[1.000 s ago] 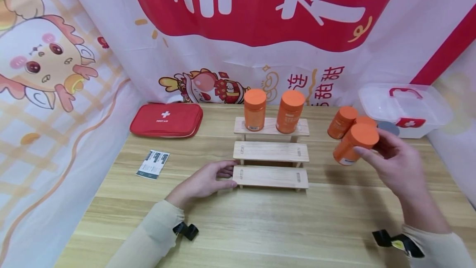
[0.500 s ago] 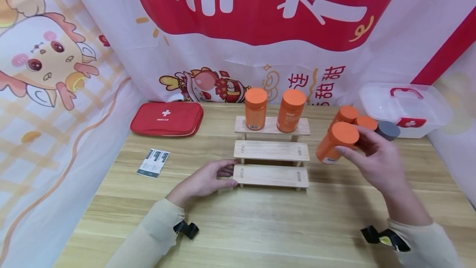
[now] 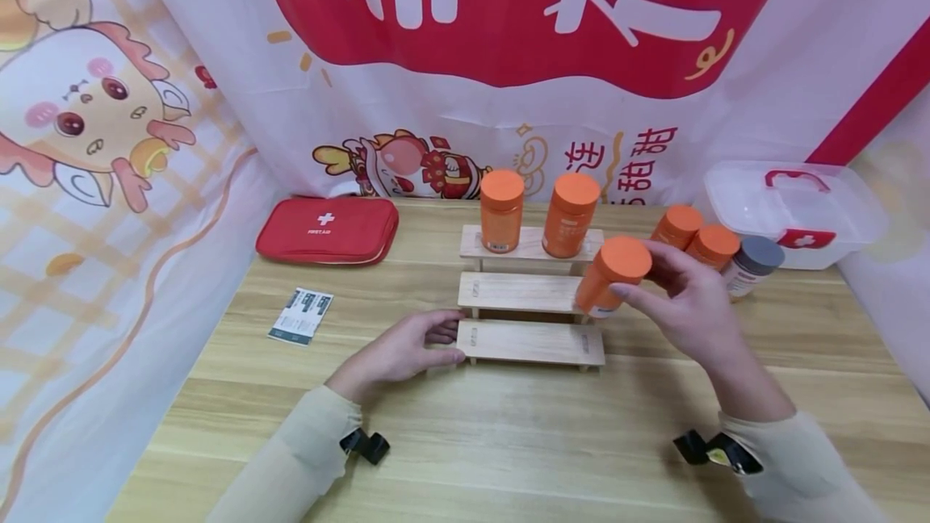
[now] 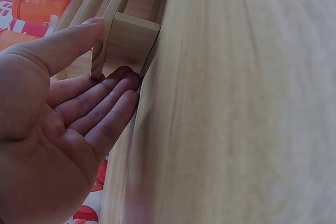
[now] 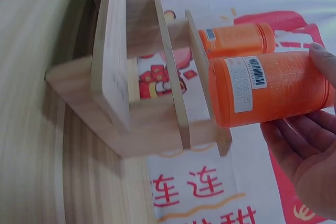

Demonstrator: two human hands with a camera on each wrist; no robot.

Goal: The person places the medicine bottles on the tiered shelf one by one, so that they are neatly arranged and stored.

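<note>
Head view puts my right hand [image 3: 693, 305] by the right end of the wooden stand [image 3: 526, 297], thumb and fingers curled round the upper part of an orange bottle [image 3: 613, 274] that leans in the air, its base over the end of the middle step [image 3: 516, 290]; I can't tell how much gap lies beneath. Because I have it near the cap, I'd guess its lower edge could catch the board and twist in my grasp. Put down on a slant or too close to the end, it might tip off; swung too far back, it could bump the right-hand bottle [image 3: 570, 220] upright on the top step [image 3: 534, 241] next to the left-hand bottle [image 3: 501, 220]. My left hand [image 3: 407, 348] is relaxed, fingers extended, thumb and forefinger at the left end of the lowest step [image 3: 523, 341] without wrapping round it, so a knock might slide the stand. Beyond my right hand, two more orange bottles [image 3: 714, 245] and a grey-capped jar [image 3: 743, 274] crowd together on the table [image 3: 508, 434], easily brushed by a careless backswing. All these containers are capped, contents not showing. Behind sits a clear lidded box [image 3: 756, 208]; I can't make out anything inside. Far left, the red first-aid pouch [image 3: 327, 236] looks closed, its contents hidden, a printed card [image 3: 301, 315] lying nearer me.
</note>
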